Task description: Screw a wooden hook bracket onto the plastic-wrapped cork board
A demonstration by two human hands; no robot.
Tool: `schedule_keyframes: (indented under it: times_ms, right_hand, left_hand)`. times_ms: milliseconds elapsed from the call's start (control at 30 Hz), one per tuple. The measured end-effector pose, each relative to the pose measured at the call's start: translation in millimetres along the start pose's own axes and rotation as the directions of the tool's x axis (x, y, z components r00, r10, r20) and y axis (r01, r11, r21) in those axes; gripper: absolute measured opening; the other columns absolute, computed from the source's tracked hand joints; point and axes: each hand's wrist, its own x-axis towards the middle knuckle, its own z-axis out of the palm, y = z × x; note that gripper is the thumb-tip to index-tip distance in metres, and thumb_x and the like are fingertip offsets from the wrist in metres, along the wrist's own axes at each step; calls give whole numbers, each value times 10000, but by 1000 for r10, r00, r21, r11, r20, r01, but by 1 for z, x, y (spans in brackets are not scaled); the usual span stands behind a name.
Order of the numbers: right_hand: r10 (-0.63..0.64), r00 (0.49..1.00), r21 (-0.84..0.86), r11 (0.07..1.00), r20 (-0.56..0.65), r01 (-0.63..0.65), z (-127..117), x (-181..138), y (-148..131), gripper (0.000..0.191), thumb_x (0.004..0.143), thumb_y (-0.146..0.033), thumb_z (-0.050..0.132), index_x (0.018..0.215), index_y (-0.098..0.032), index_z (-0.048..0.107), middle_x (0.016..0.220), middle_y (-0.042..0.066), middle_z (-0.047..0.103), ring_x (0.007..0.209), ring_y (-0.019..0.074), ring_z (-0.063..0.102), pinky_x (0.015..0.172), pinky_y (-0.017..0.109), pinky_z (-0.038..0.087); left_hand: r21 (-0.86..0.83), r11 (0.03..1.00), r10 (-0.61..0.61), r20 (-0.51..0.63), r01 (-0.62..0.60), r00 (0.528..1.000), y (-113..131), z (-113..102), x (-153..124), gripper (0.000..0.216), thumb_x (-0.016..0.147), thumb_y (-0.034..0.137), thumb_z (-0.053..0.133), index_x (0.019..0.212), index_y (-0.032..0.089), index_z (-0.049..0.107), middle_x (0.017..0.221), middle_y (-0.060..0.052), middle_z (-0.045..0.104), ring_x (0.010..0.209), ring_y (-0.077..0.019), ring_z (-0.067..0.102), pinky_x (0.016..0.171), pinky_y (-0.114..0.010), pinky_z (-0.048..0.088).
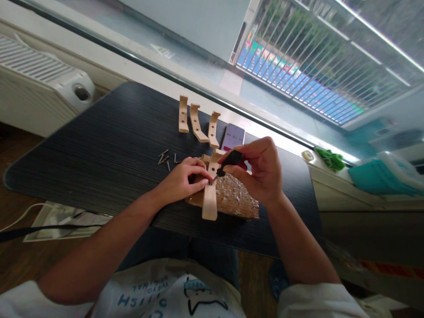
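Note:
My right hand (261,172) grips a screwdriver (232,160) with a black handle, tilted so its shaft points down and left. Its tip meets a pale wooden hook (210,205) near the lower hole. The hook lies across a brown block wrapped in clear plastic (236,194). My left hand (185,179) rests at the block's left side, thumb and forefinger closed together beside the screwdriver tip. Whatever small thing those fingers pinch is too hidden to make out. Several loose screws (164,157) lie on the table just beyond my left hand.
Three more wooden hooks, among them a curved hook (196,123), lie at the dark table's (99,145) far edge beside a phone (233,136). A radiator (43,79) stands left. On the right sill are a tape roll (308,155), a green cloth (329,159) and a teal box (380,176).

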Motion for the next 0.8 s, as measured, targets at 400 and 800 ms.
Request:
schedule_keyframes:
  times_ms: [400, 800]
  right_hand:
    - [-96, 991, -96, 992, -95, 87, 7, -3, 4, 365, 767, -307, 737, 1015, -321, 468, 756, -37, 596, 594, 129, 573, 471, 304, 408]
    - [-177, 983, -100, 980, -51, 171, 3, -2, 0, 282, 826, -235, 672, 1073, -289, 547, 843, -15, 675, 655, 116, 595, 550, 286, 476]
  left_hand:
    - [0, 1000, 29, -10, -29, 1000, -1, 1, -1, 152, 808, 247, 591, 871, 209, 723, 953, -32, 587, 966, -206, 542, 904, -363, 441]
    - [4, 1000, 14, -7, -14, 1000, 0, 0, -1, 164, 808, 261, 581, 867, 218, 727, 959, -36, 587, 977, -215, 543, 921, -387, 444]
